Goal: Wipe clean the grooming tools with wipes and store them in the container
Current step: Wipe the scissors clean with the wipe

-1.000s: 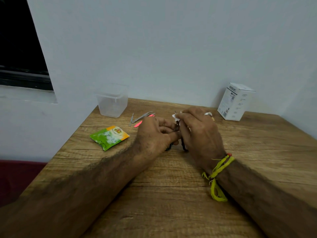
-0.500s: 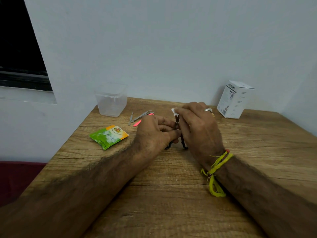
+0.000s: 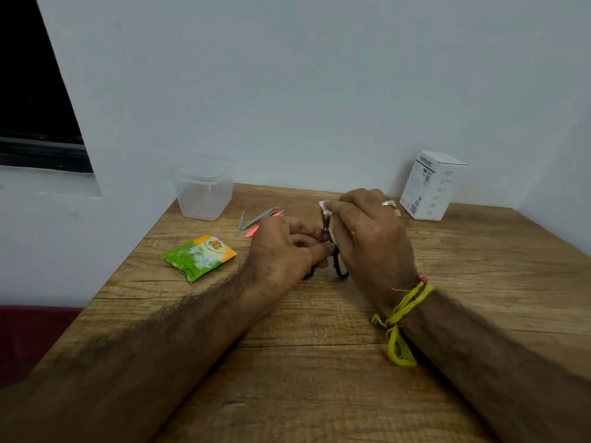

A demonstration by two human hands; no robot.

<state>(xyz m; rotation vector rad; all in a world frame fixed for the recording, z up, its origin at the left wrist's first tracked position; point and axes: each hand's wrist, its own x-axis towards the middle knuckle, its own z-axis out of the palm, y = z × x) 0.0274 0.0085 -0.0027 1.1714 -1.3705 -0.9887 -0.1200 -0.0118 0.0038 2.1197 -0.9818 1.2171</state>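
My left hand (image 3: 284,247) grips small dark-handled scissors (image 3: 327,238) upright above the wooden table (image 3: 319,362). My right hand (image 3: 367,238) pinches a white wipe (image 3: 325,206) around the blade tips at the top. The handle loops hang near the tabletop between my hands. Metal tweezers (image 3: 259,217) and a pink tool (image 3: 254,231) lie on the table just behind my left hand. A clear plastic container (image 3: 203,190), with nothing visible inside, stands at the back left near the wall.
A green and orange wipe sachet (image 3: 199,257) lies left of my left hand. A white carton (image 3: 431,185) stands at the back right against the wall. The table's left edge runs beside a dark red surface (image 3: 28,337).
My right hand with the wipe has slid up along the scissors blades toward the tips. My left hand has held its grip in about the same place.
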